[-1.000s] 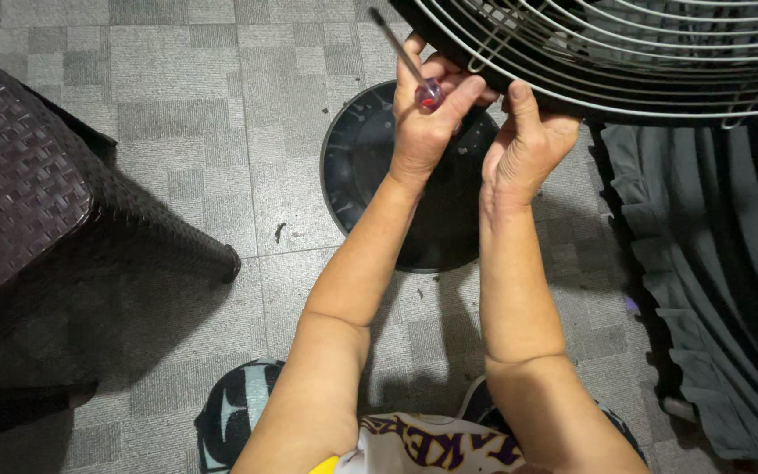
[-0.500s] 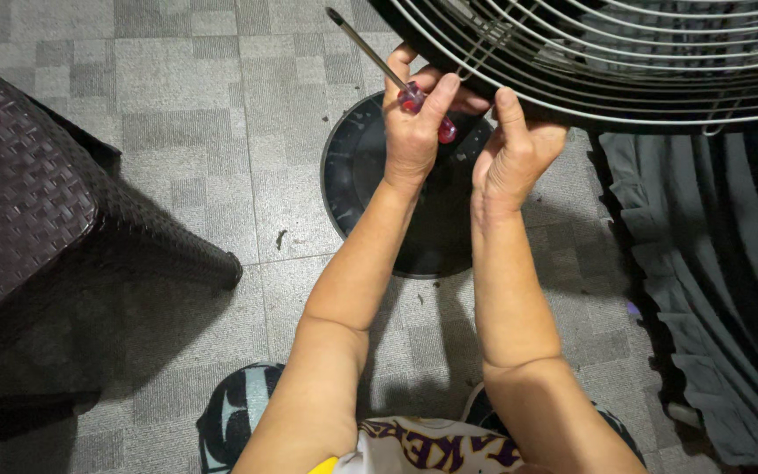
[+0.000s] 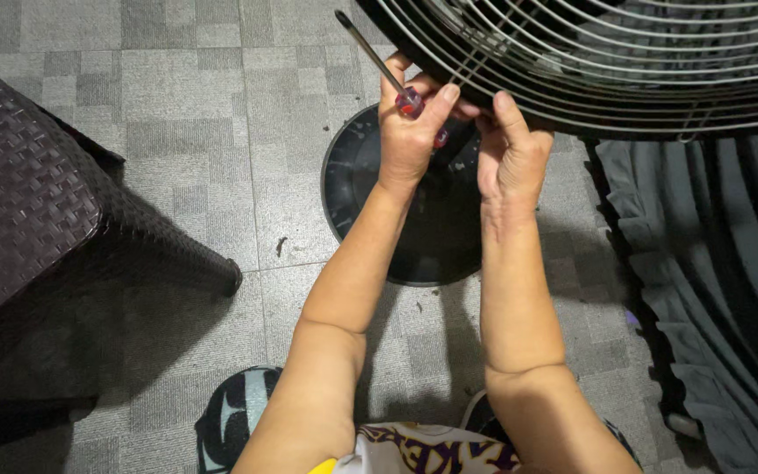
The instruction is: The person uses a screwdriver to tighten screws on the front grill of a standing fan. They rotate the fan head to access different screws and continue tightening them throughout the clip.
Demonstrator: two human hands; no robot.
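Observation:
My left hand grips a screwdriver with a red handle and a dark shaft that points up and to the left. My right hand sits beside it, fingers reaching up under the lower rim of a round wire fan guard that fills the upper right. Both hands touch at the rim of the guard. What the right fingers pinch is hidden behind the wires. Below the hands lies the fan's round black base on the floor.
A dark woven chair stands at the left on grey patterned floor tiles. A grey pleated curtain hangs at the right. Patterned slippers show at the bottom edge by my lap.
The screwdriver's shaft has swung further to the left and both hands have shifted slightly along the guard's lower rim. The view has dropped a little.

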